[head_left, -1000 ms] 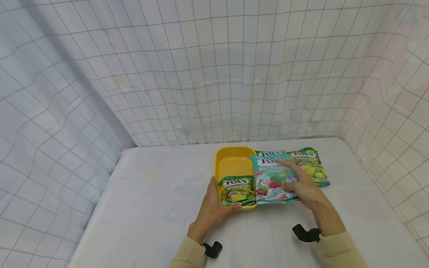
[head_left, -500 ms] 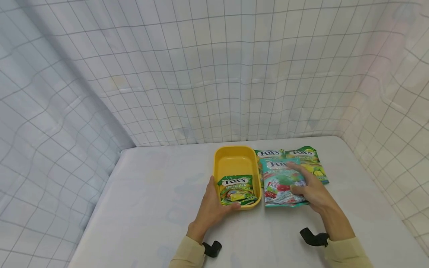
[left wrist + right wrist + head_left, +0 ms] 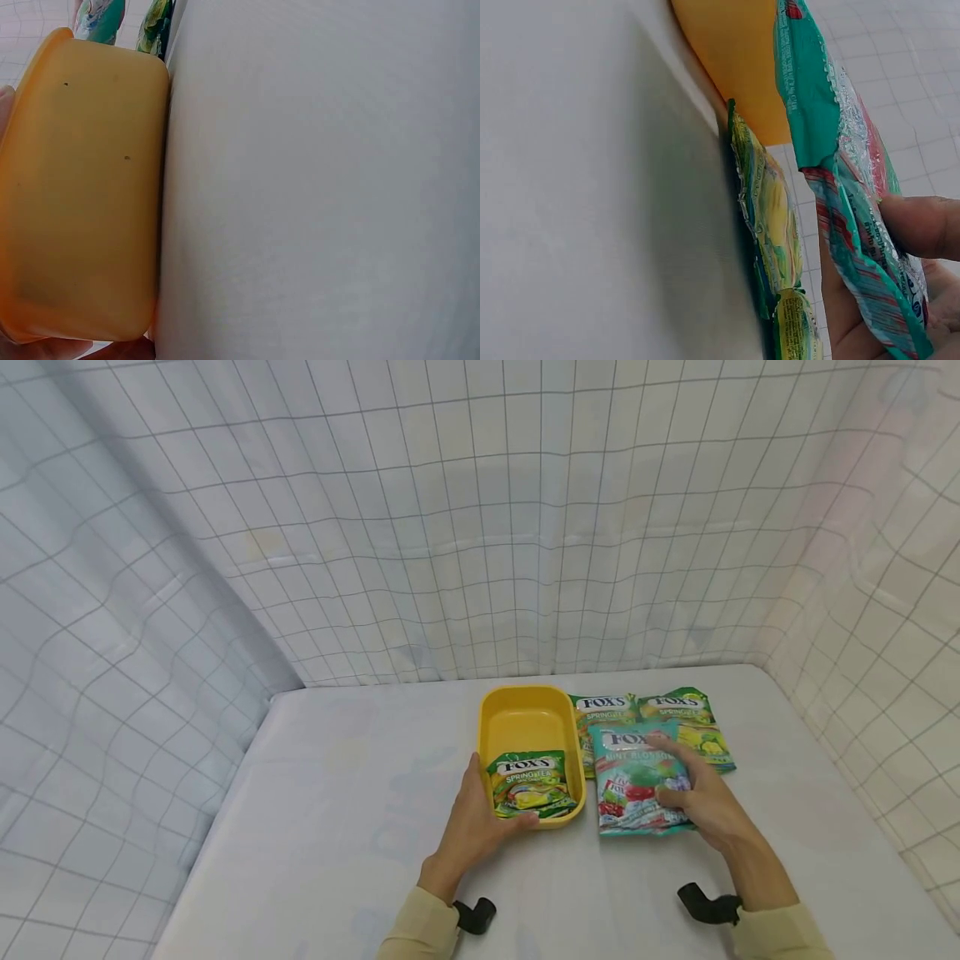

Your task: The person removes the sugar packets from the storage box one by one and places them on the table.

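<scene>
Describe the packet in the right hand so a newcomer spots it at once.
Find the yellow tray on the white table. Right of it, the right hand grips the packet. It is the only teal one, marked Mint Blossom; the green packets say Spring Tea.

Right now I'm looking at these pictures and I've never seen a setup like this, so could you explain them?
There's no machine: a person's bare left hand and right hand are working. The wide picture comes from a camera worn on the head; the two close-ups come from one on each wrist. The left hand holds a yellow tray standing on a white-covered table; a green Spring Tea packet shows inside. The right hand grips a teal Mint Blossom packet, lifted off the table. Two more green packets lie beyond, partly hidden by it.
</scene>
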`<action>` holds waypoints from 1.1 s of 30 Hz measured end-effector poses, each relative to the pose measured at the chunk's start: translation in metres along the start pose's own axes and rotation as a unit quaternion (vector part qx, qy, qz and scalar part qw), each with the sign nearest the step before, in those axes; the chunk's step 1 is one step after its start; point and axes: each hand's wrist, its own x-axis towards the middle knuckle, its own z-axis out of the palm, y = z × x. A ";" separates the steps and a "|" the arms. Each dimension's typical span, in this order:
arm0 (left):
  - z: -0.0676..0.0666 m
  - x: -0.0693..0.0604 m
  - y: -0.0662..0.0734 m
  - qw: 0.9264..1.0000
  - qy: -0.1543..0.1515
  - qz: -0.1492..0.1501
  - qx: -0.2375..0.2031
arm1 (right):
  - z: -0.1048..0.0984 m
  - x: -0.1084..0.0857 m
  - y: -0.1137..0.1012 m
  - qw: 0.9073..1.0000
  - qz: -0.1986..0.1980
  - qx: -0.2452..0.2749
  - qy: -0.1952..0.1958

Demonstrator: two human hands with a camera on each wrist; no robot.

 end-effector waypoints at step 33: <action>0.002 0.002 -0.002 1.000 0.007 0.016 0.003 | 0.027 -0.010 0.038 0.998 0.049 0.041 -0.013</action>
